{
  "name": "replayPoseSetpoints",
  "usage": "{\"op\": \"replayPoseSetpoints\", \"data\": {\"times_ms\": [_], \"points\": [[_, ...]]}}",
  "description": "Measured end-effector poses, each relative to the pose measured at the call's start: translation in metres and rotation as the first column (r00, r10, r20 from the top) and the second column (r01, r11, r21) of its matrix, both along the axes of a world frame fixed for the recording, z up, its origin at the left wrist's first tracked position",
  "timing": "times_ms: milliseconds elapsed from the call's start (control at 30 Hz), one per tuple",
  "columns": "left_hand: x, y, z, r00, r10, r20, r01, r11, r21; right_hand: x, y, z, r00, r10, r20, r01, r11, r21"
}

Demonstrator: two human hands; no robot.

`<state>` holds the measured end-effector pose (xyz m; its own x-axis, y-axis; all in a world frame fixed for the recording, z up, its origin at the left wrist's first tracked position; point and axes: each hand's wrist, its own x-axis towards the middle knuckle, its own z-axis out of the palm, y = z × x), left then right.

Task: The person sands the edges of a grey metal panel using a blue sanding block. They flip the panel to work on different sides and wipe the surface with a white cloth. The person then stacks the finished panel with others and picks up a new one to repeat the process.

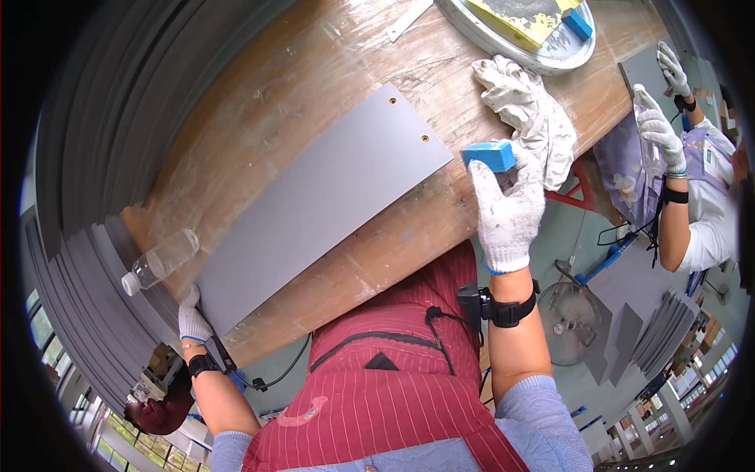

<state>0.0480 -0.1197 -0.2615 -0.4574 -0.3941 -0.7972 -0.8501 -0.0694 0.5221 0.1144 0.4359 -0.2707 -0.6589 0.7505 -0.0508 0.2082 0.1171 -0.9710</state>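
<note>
A long flat grey panel (326,204) lies slantwise on the wooden table, with two small brass-coloured holes near its far right end. My left hand (193,318), in a white knitted glove, grips the panel's near left end; the panel's edge partly hides its fingers. Just off the panel's right end, my right hand (510,211), also gloved, pinches a small blue block (489,156) between thumb and fingers. Beside that hand lies a crumpled white cloth or spare gloves (531,118). A clear plastic bottle (163,261) rests on its side near my left hand.
At the far right, a round white tub (578,64) holds a yellow sponge-like block (515,22) and another blue block (577,25). Tall stacks of grey panels (102,141) line the left. A gloved co-worker (700,173) stands right, beyond a floor fan (570,322).
</note>
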Motion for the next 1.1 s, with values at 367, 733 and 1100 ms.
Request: {"op": "replayPoseSetpoints", "data": {"times_ms": [367, 733, 1100], "points": [[-0.002, -0.012, -0.004, 0.999, -0.052, 0.015, 0.052, 0.999, -0.006, 0.000, -0.023, -0.013, 0.991, -0.119, -0.062, 0.114, 0.990, -0.079], [-0.007, -0.002, 0.002, 0.998, -0.060, 0.022, 0.060, 0.998, -0.018, -0.001, -0.034, -0.001, 0.963, -0.258, 0.079, 0.267, 0.875, -0.404], [-0.005, -0.002, 0.004, 0.999, -0.053, 0.009, 0.054, 0.996, -0.076, 0.008, -0.069, -0.004, 0.992, 0.110, -0.054, -0.070, 0.867, 0.493]]}}
